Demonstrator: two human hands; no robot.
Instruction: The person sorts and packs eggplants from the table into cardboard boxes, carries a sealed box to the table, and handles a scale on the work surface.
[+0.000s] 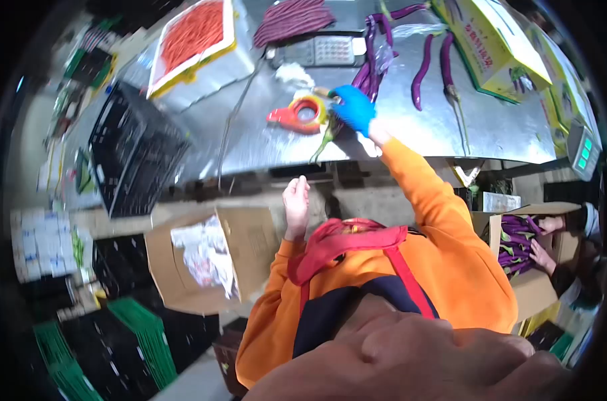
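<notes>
My right hand, in a blue glove, is over the metal table beside a red and yellow tape dispenser. Its fingers are curled; what lies within them is hidden. Long purple eggplants lie just beyond the glove, and a green stem sticks out on its near side. My left hand is bare and held up in front of the table edge, fingers drawn together, with nothing visible in them. Two more eggplants lie to the right.
On the table stand a foam box of orange-red strands, a keypad device and a printed carton. A black crate is at left, an open carton below. A co-worker's hands reach into boxed eggplants.
</notes>
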